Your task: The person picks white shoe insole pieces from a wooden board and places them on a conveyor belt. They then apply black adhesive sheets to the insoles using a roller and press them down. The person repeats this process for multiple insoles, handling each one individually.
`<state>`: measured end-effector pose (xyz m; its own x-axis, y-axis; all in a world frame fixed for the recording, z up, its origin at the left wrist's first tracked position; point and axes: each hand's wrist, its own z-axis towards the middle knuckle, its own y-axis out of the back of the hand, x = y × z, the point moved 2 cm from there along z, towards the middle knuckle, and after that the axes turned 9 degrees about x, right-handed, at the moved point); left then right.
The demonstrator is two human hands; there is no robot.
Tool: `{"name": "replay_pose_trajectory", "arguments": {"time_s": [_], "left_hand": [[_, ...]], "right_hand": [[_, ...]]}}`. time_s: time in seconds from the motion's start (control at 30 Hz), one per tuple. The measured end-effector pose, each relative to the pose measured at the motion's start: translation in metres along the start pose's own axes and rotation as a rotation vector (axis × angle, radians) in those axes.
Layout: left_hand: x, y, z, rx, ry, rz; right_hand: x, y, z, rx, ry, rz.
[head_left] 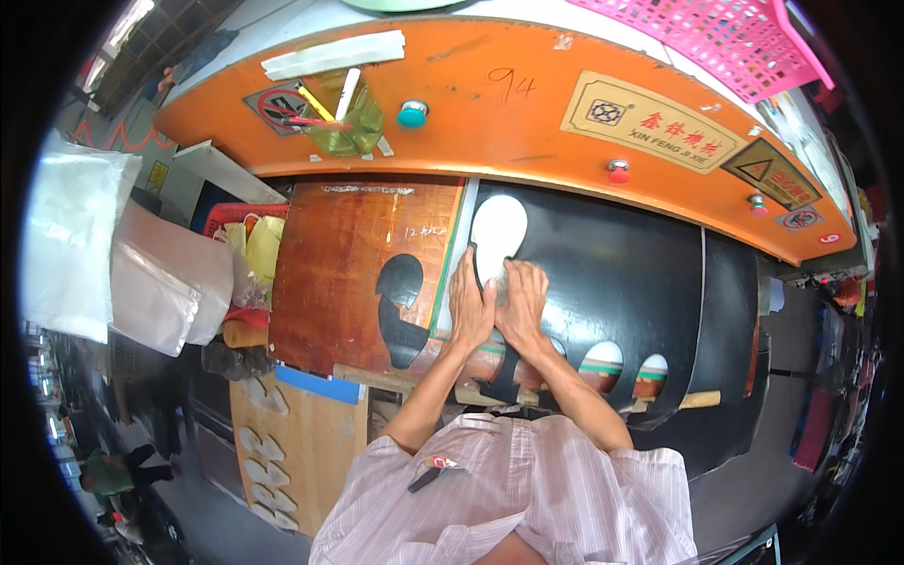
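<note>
A white shoe-sole-shaped piece with a dark edge lies on a black sheet. Whether it is a die or a pattern, I cannot tell. My left hand holds its lower left edge, fingers pointing up along the side. At its lower right, my right hand has curled fingers against it; both hands partly hide its narrow end. Left of the sheet, dark sole-shaped cut pieces lie overlapping on a brown board. Sole-shaped holes line the sheet's near edge.
An orange machine beam crosses above the work surface, with a green button, red buttons and a pen holder. A pink basket sits on top. Plastic bags hang left. Several pale sole shapes lie on a lower board.
</note>
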<state>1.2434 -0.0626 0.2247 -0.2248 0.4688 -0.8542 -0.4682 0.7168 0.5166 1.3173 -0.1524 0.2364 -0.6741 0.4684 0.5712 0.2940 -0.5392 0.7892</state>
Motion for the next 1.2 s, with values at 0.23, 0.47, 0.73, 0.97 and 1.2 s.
{"name": "replay_pose_trajectory", "arguments": {"time_s": [0.23, 0.47, 0.73, 0.97, 1.2], "left_hand": [[0.001, -0.004, -0.056, 0.042, 0.000, 0.116], [-0.006, -0.009, -0.060, 0.112, 0.074, 0.254], [-0.007, -0.012, -0.043, 0.049, 0.076, 0.202], [-0.023, 0.011, -0.106, -0.095, -0.052, 0.024], [-0.007, -0.028, -0.098, -0.084, 0.007, 0.127]], "right_hand": [[-0.026, 0.062, -0.051, 0.175, -0.507, 1.159], [-0.058, 0.120, -0.060, 0.011, -0.403, 0.933], [-0.080, 0.095, -0.066, 0.163, 0.013, 0.056], [-0.089, 0.071, -0.038, 0.082, -0.008, 0.038], [-0.102, 0.075, 0.022, -0.044, 0.072, 0.013]]}}
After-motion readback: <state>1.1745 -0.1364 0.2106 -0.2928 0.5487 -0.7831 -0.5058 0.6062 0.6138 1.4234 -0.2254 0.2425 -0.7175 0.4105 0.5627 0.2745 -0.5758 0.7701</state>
